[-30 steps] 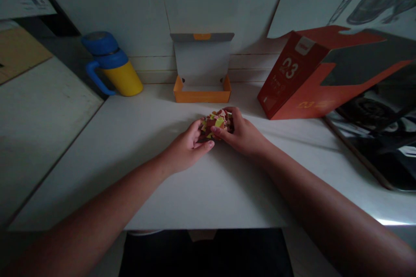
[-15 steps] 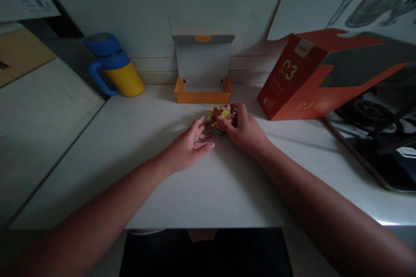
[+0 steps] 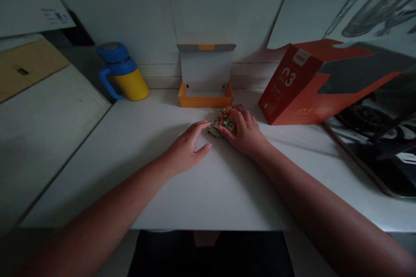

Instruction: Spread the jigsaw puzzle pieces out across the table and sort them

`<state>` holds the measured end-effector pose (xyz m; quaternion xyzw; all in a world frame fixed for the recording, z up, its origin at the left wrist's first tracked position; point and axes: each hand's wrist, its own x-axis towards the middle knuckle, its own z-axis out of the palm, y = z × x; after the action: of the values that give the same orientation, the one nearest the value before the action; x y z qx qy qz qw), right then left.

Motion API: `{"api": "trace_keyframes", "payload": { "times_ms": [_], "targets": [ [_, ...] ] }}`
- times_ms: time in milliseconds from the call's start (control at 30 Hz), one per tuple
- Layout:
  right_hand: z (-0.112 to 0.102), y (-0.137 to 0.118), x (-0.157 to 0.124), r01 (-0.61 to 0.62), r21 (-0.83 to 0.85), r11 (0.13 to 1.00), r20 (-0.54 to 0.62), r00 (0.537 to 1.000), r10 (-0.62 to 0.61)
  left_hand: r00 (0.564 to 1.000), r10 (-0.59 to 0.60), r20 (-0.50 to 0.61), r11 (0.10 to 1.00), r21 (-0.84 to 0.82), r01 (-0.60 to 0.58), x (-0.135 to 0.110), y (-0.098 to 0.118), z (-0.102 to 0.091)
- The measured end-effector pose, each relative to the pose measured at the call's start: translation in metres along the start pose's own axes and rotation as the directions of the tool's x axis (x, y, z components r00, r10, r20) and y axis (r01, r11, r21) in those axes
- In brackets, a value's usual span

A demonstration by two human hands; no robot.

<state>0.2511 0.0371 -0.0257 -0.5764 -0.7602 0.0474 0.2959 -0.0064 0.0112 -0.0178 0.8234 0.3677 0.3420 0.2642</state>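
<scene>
From the head camera, a small pile of multicoloured pieces (image 3: 222,123) lies on a white table (image 3: 162,194), just in front of an open orange box (image 3: 205,99); the right hand (image 3: 243,132) curves over the pile, its fingers (image 3: 235,114) bent down and covering the pile's right side; the left hand (image 3: 185,149) lies palm down, open, with its fingers (image 3: 201,124) loosely spread and holding nothing, its fingertips just beside the pile; a blue and yellow mug (image 3: 121,73) stands to the left of the box, well apart from the hands; a red and orange carton (image 3: 292,86) lies to the right, near the right hand; a dark glossy board (image 3: 367,138) lies beyond it.
</scene>
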Motion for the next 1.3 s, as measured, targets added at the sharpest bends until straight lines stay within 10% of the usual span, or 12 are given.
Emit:
{"api": "trace_keyframes", "payload": {
  "times_ms": [167, 400, 767, 967, 1300],
  "targets": [
    [-0.001, 0.005, 0.002, 0.161, 0.04, 0.986, 0.084, 0.983, -0.164, 0.999, 0.039, 0.015, 0.997, 0.069, -0.04, 0.001, -0.002, 0.0],
    [-0.011, -0.01, -0.003, 0.443, 0.264, 0.857, 0.226, 0.836, -0.501, 0.998, 0.066, 0.007, 0.987, 0.143, -0.067, 0.003, 0.0, 0.0],
    [-0.008, 0.021, -0.014, 0.036, -0.154, 0.987, 0.21, 0.978, -0.003, 0.952, -0.037, 0.305, 0.968, 0.246, -0.041, 0.003, 0.004, -0.003],
    [-0.011, 0.031, -0.012, -0.146, -0.25, 0.957, 0.106, 0.979, 0.177, 0.966, -0.018, 0.257, 0.929, 0.361, -0.079, 0.003, 0.005, -0.006],
    [-0.005, -0.005, -0.011, 0.089, -0.18, 0.98, 0.207, 0.977, -0.051, 0.996, -0.046, 0.082, 0.889, 0.458, 0.003, 0.005, -0.02, -0.026]
  ]
}}
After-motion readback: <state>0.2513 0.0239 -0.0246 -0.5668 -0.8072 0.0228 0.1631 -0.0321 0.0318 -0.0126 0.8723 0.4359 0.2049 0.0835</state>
